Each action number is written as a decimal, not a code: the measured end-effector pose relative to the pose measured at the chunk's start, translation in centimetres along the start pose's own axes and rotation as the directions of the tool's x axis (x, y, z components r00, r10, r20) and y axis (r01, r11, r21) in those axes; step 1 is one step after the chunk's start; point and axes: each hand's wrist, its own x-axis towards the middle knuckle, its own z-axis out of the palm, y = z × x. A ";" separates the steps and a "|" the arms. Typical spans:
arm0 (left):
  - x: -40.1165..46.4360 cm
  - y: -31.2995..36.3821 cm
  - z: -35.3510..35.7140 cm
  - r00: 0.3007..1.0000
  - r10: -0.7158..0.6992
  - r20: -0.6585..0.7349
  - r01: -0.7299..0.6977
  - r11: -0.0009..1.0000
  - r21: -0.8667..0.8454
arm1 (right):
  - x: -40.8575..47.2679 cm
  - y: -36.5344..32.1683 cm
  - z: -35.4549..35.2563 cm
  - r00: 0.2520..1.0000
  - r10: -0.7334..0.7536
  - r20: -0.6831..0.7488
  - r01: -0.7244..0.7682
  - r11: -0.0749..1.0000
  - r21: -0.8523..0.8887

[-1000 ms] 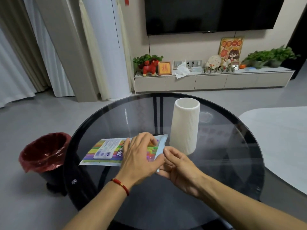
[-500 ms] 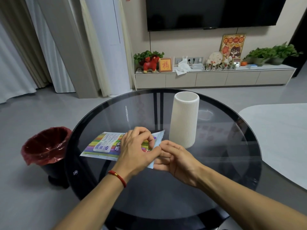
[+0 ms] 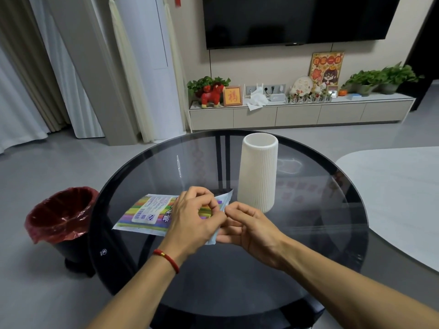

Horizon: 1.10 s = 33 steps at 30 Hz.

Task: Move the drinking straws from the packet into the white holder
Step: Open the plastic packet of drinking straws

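Starting at my far left, a bin (image 3: 62, 214) lined with a red bag stands on the floor beside the round glass table (image 3: 308, 245). On the glass, toward the left, lies the packet (image 3: 145, 213) of drinking straws (image 3: 133, 211), flat, its long side running left to right, the coloured stripes showing through the clear wrap and a white label across the middle. My left hand (image 3: 194, 218), a red cord at its wrist, sits over the packet's right half with the fingers curled in, thumb and forefinger pinched on the wrapper's right edge. Right against it, my right hand (image 3: 249, 227) comes in from the lower right, fingers bent, its thumb and forefinger nipping the same edge of the wrapper, so both hands are grasping the packet at its end, knuckles nearly touching. A loose corner of the wrap sticks up just behind the two hands. I cannot tell whether the packet is open. Just beyond my right hand stands the white holder (image 3: 258, 173), a tall ribbed cylinder, upright on the glass, near the packet's right end but apart from it. I cannot see down into it. Farther right, a pale tabletop (image 3: 399, 193) edges in.
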 end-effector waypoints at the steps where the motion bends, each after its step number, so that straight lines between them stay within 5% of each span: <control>1: 0.1 0.0 -0.1 1.000 -0.004 -0.003 0.003 1.000 -0.016 | 0.0 -0.1 0.0 1.000 -0.004 0.008 0.003 1.000 0.007; 11: 0.4 -0.2 -0.4 1.000 0.008 -0.004 -0.008 1.000 -0.008 | -0.1 -0.6 0.9 0.999 0.012 -0.034 -0.012 1.000 0.001; 19: -1.0 2.5 -0.2 0.985 0.147 0.089 -0.171 0.794 0.583 | -0.7 -0.6 1.8 0.972 -0.231 -0.041 0.177 0.835 -0.520; 28: -0.4 1.7 -1.1 0.991 0.050 0.122 -0.091 0.928 0.362 | 0.2 -1.1 1.4 0.956 -0.284 0.065 0.250 0.682 -0.688; 33: -0.1 1.2 -2.9 1.000 -0.017 0.015 0.014 0.975 0.220 | 0.7 -1.1 0.6 0.960 -0.264 0.097 0.233 0.550 -0.802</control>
